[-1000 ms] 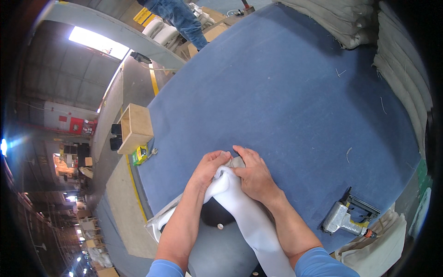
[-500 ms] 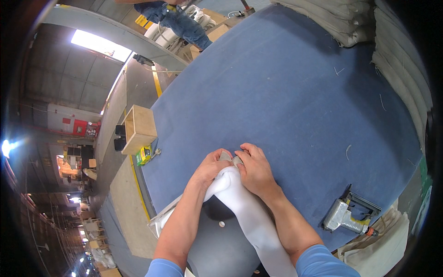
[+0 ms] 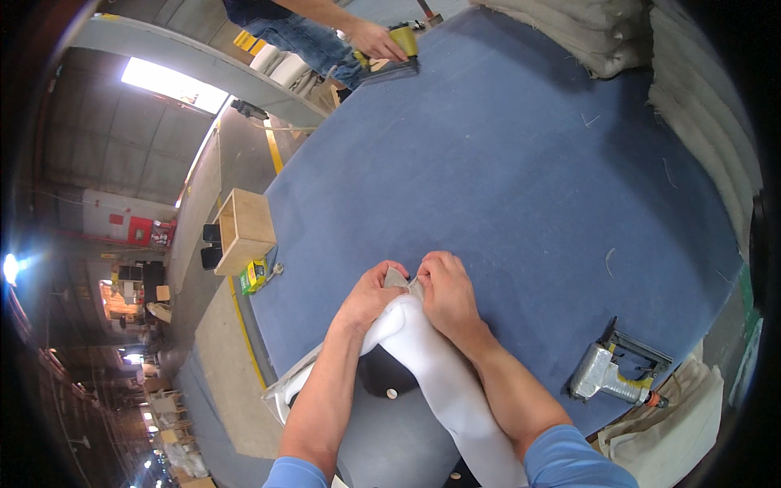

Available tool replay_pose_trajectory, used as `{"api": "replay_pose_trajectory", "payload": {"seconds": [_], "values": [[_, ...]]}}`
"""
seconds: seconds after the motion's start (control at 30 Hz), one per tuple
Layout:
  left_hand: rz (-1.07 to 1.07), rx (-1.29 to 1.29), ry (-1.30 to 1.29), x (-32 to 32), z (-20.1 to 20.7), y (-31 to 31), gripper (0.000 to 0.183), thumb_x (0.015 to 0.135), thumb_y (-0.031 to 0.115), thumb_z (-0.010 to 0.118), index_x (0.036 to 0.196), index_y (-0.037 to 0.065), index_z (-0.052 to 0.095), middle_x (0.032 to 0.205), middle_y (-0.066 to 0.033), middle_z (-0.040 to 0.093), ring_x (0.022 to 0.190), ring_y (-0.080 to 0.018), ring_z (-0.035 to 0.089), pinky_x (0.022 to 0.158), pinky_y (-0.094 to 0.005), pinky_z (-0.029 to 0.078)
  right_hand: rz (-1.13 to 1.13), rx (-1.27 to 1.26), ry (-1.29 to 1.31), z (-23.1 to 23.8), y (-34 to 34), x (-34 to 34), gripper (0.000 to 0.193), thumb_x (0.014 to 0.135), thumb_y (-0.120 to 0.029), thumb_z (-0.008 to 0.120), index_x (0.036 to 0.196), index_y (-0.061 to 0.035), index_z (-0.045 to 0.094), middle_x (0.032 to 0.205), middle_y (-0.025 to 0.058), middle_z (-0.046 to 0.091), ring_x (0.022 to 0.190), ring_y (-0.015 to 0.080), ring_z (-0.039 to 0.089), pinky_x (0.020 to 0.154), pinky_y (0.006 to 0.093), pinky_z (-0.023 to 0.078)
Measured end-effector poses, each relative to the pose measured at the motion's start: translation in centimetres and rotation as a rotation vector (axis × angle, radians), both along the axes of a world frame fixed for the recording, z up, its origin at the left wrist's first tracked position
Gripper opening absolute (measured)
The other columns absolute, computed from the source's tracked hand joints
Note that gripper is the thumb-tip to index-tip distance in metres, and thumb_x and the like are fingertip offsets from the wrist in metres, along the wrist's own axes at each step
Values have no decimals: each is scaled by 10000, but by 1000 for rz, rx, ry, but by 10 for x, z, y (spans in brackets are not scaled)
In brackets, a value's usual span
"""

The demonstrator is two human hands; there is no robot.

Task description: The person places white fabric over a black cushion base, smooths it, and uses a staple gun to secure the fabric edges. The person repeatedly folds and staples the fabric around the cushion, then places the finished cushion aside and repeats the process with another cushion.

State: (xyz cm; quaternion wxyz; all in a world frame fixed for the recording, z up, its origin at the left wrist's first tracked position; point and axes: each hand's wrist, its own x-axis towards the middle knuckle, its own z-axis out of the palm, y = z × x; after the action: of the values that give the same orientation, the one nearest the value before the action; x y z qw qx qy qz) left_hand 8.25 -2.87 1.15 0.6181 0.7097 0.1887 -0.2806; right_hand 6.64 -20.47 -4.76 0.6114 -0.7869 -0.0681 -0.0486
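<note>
Near the front of a blue-covered table, a white padded, curved frame points its corner away from me. Light grey fabric sticks up at that corner. Closed on the fabric's left flap is my left hand. My right hand pinches the fabric edge just to the right, with a small gap between the two hands. Inside the frame's curve lies a dark grey panel with a small pale round spot. Fingers hide part of the fabric.
A silver staple gun lies on the right, beside pale cloth. Folded grey fabric is stacked at far right. A wooden box and a green-yellow carton stand left. Across the table, a co-worker's hand grips a yellow-black staple gun.
My right hand has shifted slightly, its fingers now drawn together on the fabric. The left grey flap stands up more. A co-worker's hand with a staple gun has come over the table's far edge.
</note>
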Motion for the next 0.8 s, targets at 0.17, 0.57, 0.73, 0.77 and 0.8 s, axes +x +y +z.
{"api": "replay_pose_trajectory", "payload": {"seconds": [0.17, 0.57, 0.73, 0.77, 0.8], "values": [[-5, -12, -31, -3, 16, -4, 345, 855, -77, 719, 1151, 54, 600, 943, -31, 698, 773, -119, 683, 669, -278, 559, 153, -18, 144, 11, -1, 14, 53, 962, -63, 634, 993, -25, 616, 947, 155, 707, 938, 383, 675, 812, 499, 517], [60, -78, -5, -3, 4, 0, 308, 860, -29, 754, 1129, 44, 623, 920, -33, 703, 749, -116, 682, 663, -273, 550, 435, 59, 388, 24, -34, 44, 210, 932, -136, 624, 1086, -61, 746, 970, 155, 764, 917, 336, 727, 827, 449, 545], [109, -111, 8, -2, 2, -1, 305, 851, -28, 764, 1109, 47, 619, 913, -34, 703, 743, -111, 679, 648, -271, 544, 561, 25, 427, 33, -45, 52, 243, 898, -188, 676, 1074, -51, 773, 975, 141, 767, 917, 274, 713, 825, 406, 541], [110, -121, 10, -2, 2, -1, 305, 850, -29, 765, 1106, 49, 619, 915, -35, 703, 743, -111, 679, 646, -271, 543, 553, 32, 413, 31, -43, 51, 230, 896, -189, 694, 1060, -46, 769, 918, 123, 754, 853, 233, 693, 771, 389, 528], [107, -130, 9, -2, 2, -1, 304, 849, -30, 766, 1102, 52, 619, 916, -35, 704, 742, -110, 679, 643, -271, 542, 541, 40, 396, 29, -43, 50, 219, 895, -191, 711, 1046, -41, 765, 861, 105, 742, 789, 192, 672, 716, 372, 515]]}}
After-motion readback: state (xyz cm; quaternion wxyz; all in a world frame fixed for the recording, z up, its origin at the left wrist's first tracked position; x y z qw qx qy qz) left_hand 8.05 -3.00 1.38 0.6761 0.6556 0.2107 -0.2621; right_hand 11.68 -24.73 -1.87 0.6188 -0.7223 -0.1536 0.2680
